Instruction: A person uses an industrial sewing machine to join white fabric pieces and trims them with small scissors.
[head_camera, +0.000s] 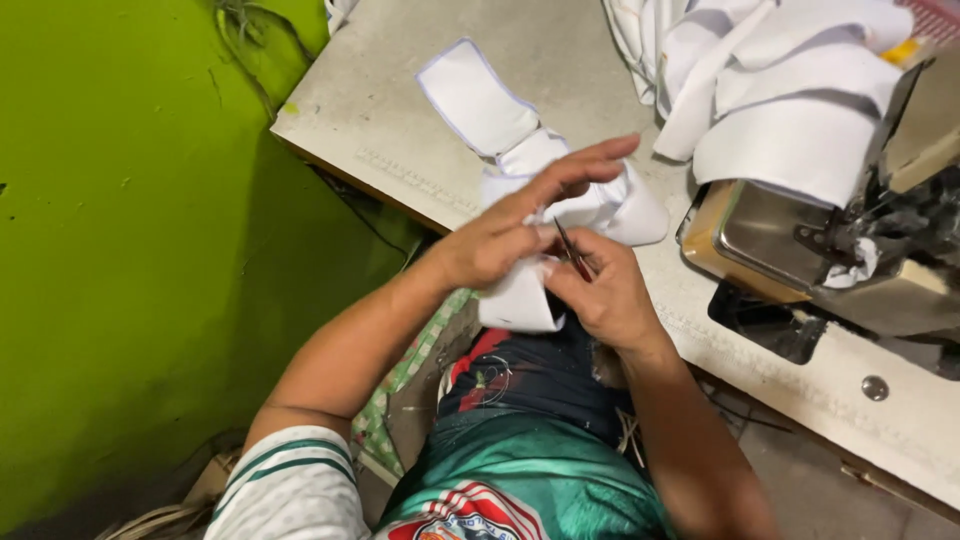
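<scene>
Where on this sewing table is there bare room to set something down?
Bare table lies at the far left corner, left of the white fabric strip, and along the near edge right of the right hand. It is crowded around the sewing machine and the white fabric pile.

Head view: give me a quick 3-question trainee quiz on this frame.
1. True or false: the right hand holds a small pair of thread snips.
2. What does the left hand press on?
A. green wall
B. white fabric strip
C. sewing machine
3. Fill in: the pile of white fabric pieces lies at the far end of the worktable, by the ____ .

Key:
1. True; the thin dark blades show between thumb and fingers.
2. B, the white fabric strip with the stitched edge, which runs from the table to the hands.
3. sewing machine
</scene>
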